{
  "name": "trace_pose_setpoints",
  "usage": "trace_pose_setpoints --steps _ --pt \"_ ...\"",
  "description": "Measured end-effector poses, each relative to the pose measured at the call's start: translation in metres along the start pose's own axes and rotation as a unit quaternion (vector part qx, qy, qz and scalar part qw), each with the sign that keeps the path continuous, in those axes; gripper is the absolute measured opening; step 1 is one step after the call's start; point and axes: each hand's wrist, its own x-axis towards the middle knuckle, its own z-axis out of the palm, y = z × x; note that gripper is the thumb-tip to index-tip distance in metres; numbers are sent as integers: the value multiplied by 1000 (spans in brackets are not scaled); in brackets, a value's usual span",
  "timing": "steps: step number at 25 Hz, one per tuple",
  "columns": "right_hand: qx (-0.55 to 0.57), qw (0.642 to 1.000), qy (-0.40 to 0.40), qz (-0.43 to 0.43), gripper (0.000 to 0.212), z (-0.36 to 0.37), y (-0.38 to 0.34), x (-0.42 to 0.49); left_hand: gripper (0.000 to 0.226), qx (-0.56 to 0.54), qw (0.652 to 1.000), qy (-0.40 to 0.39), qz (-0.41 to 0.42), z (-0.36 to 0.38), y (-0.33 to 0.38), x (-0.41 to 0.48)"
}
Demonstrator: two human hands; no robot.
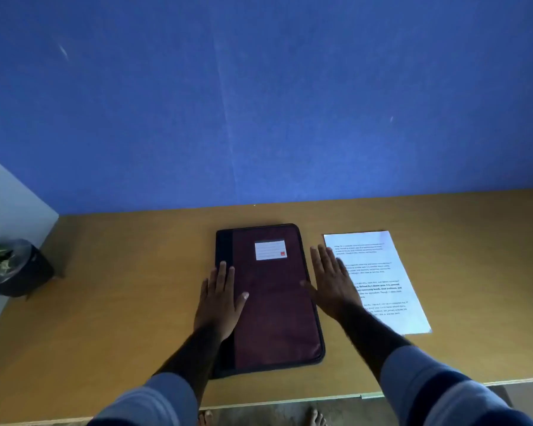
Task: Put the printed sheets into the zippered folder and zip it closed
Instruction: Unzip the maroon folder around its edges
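Two task things on the wooden table (105, 302), both flat. Largest first: zippered folder (274, 318), dead centre, long axis running twelve to six, maroon cloth face with a dark spine strip at nine and a dark band around the rim. Looks shut; no slider or pull made out. Probably padded and semi-stiff, with some weight, and grippy rather than slick. Should stay put under a flat palm. Best pinned at the nine o'clock spine while working the zip round the three o'clock rim, then opened by that free edge.

Next down: printed sheets (382, 272), just beside the folder at three o'clock, apart from it, slightly skewed. Cannot tell how many. Likely light, limp, easily creased and awkward to lift off a smooth top. Better slid toward the six o'clock table edge or pinched at a corner, then supported along one long side.

Then left hand (220, 298), released and flat, palm down on the folder's nine o'clock side. Right hand (331, 281), likewise released, fingers splayed, grasping nothing, over the gap between folder and sheets, thumb at the folder's three o'clock rim. Contact with the table not clear.

Smallest: white label (270, 249), toward twelve on the folder face.
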Motion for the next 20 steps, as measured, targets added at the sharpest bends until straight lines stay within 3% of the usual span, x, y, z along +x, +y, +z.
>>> trace_pose_setpoints --steps 6,12,20 --pt "-20 992 -118 -46 86 42 -4 -49 77 35 999 -28 -19 27 0 -34" --pt "-39 988 -129 -77 82 48 2 -53 75 16 998 -35 -40 39 9 -48" --pt "-46 990 -131 34 80 39 8 -34 71 37 997 -48 44 19 -33 -1"
